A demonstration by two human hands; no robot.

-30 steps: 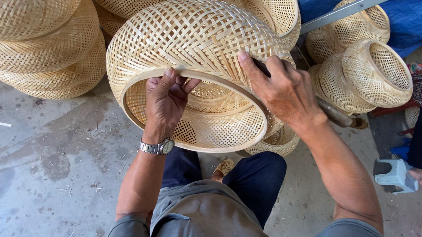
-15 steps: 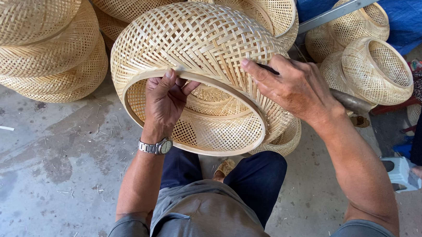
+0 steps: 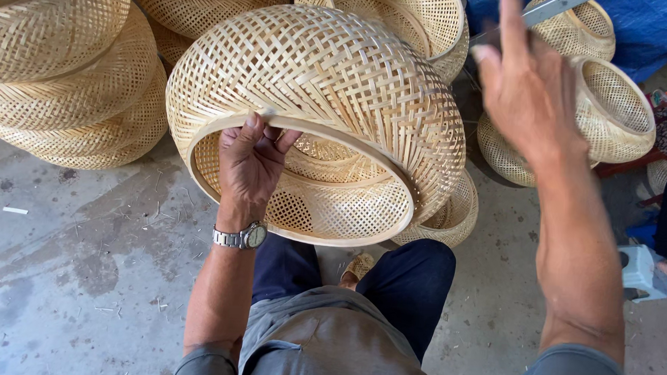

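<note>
Hidden from view: the fingertips of the left hand (image 3: 249,164), curled over the hoop rim of the woven bamboo basket (image 3: 315,110) and tucked inside its mouth. Cut off at the top edge: the fingertips of the right hand (image 3: 525,87), raised in the air off the basket, fingers spread loose, gripping nothing. Hard to make out: a thin grey metal strip (image 3: 552,9) behind that hand, touching it or not, impossible to tell.

Held up over the knees, tilted, mouth turned toward the wearer, clamped at the near rim by the left hand alone. Round, bulging shape, open lattice of flat pale strips, diagonal herringbone weave across the dome, smooth bent band around the opening. Inside, a second smaller hoop and a tighter-woven bottom, partly covered by the wrist. Silver wristwatch (image 3: 241,237) on the left wrist.

Around: stacked baskets (image 3: 47,66) of the same weave on the left, more baskets (image 3: 403,12) behind, another basket (image 3: 615,111) on its side to the right, partly blocked by the right forearm. Blue tarpaulin (image 3: 646,33) in the upper right corner. Grey concrete floor (image 3: 63,272), stained, scattered with bamboo slivers. Dark blue trousers (image 3: 404,282) below, grey shirt at the bottom edge. Small pale blue plastic stool (image 3: 643,274) at the right, beside another person's dark clothing, mostly out of frame.
</note>
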